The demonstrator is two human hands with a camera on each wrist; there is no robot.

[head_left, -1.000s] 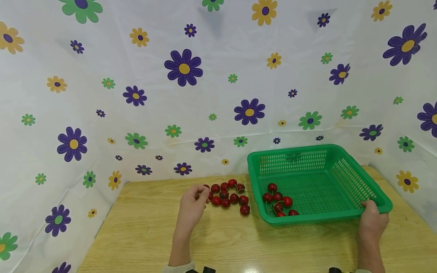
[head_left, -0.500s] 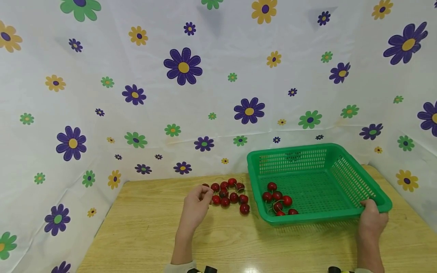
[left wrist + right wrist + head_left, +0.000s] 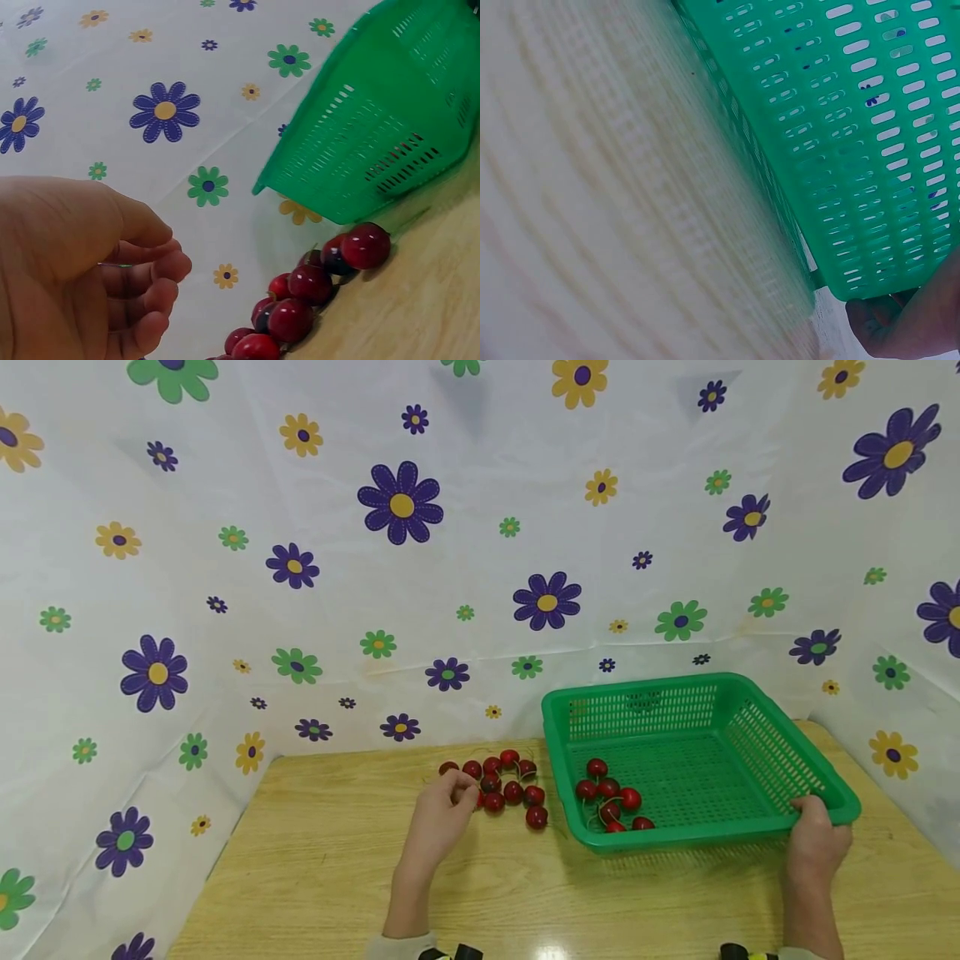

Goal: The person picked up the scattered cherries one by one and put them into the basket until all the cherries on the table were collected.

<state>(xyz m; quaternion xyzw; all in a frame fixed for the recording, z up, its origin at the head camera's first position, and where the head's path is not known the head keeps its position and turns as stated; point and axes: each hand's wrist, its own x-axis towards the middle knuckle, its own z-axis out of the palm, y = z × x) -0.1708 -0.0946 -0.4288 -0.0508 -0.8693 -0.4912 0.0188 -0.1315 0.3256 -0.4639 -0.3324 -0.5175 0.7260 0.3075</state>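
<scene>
Green plastic basket [image 3: 697, 837], seen in the head view, takes up the right part of the bench [image 3: 315, 868], its far rim by the back edge. At its near right corner the right hand [image 3: 817, 847] grips the rim. Seven red cherries [image 3: 608, 787] can be counted inside, gathered toward the near left corner. Outside, close to the bench's back edge and just left of the basket, lie about eleven loose cherries [image 3: 513, 792], some perhaps hidden by the left hand [image 3: 438, 814]. As things lie, the smaller share of the fruit is in the basket and the larger share is out on the wood. Behind hangs a flowered cloth [image 3: 480, 568].

From the left wrist, the fingers [image 3: 154, 296] are loosely bent, thumb near the index tip, with no cherry visible in them; the loose fruit lies beyond, apart from the hand.

At the right wrist, fingers are bent against the slotted basket's corner, partly cut off by the frame. A pale blur [image 3: 592, 187] fills the left side; what it is cannot be told.
</scene>
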